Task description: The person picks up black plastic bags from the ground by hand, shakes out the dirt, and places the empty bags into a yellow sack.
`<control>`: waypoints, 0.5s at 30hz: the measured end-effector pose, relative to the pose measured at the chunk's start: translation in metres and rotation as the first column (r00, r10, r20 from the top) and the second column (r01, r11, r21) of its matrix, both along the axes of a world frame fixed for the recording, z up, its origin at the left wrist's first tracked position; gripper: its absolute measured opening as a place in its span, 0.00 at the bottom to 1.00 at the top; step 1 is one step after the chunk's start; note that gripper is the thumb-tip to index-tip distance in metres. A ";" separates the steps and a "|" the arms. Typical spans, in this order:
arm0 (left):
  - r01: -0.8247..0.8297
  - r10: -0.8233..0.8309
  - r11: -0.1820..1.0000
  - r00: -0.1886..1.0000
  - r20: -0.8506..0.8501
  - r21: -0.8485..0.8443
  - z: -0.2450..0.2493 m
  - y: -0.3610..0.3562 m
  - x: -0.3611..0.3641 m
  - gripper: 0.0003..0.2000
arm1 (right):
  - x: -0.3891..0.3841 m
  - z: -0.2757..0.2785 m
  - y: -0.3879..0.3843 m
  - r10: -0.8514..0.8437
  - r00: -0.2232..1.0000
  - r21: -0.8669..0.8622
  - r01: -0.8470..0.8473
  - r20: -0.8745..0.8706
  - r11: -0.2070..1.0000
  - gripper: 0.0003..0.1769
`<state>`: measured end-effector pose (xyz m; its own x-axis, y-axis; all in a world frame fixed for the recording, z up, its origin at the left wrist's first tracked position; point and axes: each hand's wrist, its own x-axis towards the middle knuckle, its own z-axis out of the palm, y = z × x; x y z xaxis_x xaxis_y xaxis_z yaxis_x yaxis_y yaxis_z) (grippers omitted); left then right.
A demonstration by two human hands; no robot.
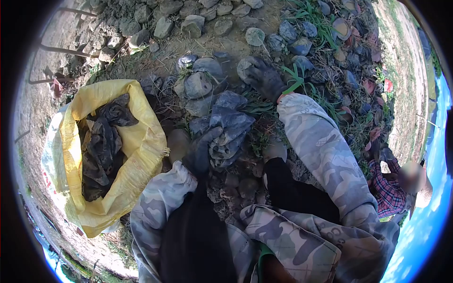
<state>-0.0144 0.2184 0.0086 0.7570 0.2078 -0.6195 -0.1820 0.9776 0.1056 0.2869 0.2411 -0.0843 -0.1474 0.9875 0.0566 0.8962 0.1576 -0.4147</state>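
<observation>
My left hand (202, 150), in a dark glove, is closed on the side of a crumpled dark plastic bag (230, 115) between my feet. Soil or dry matter seems to show at the bag's near end. My right hand (264, 79), also gloved, reaches forward with its fingers curled over a rounded grey-brown clod (245, 68) on the ground. Just left of that clod sits a cluster of similar clods (198, 85), some partly wrapped in dark plastic.
An open yellow woven sack (146, 137) stands at my left, holding crumpled black plastic (101, 146). Rows of clods (192, 26) lie ahead, with grass (325, 35) at right. Bent metal rods (63, 50) stick out far left. Another person in a plaid shirt (389, 193) is at right.
</observation>
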 end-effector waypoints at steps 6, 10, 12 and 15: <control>0.027 -0.027 1.000 1.000 -0.014 -0.004 -0.010 -0.005 0.007 0.18 | -0.007 0.005 0.014 -0.059 0.997 -0.027 0.060 0.059 0.998 0.14; 0.024 -0.015 0.996 0.994 -0.107 0.086 -0.008 -0.006 0.008 0.17 | -0.011 -0.005 0.021 -0.104 0.991 -0.009 0.105 0.082 0.994 0.17; 0.024 -0.015 0.995 0.995 -0.098 0.097 -0.008 -0.005 0.007 0.17 | -0.016 -0.006 0.024 -0.129 0.988 0.057 0.125 0.089 0.991 0.20; 0.023 -0.023 1.000 0.998 -0.067 0.010 -0.002 -0.003 0.007 0.17 | -0.014 0.006 0.028 -0.265 0.964 -0.138 0.265 0.014 0.954 0.21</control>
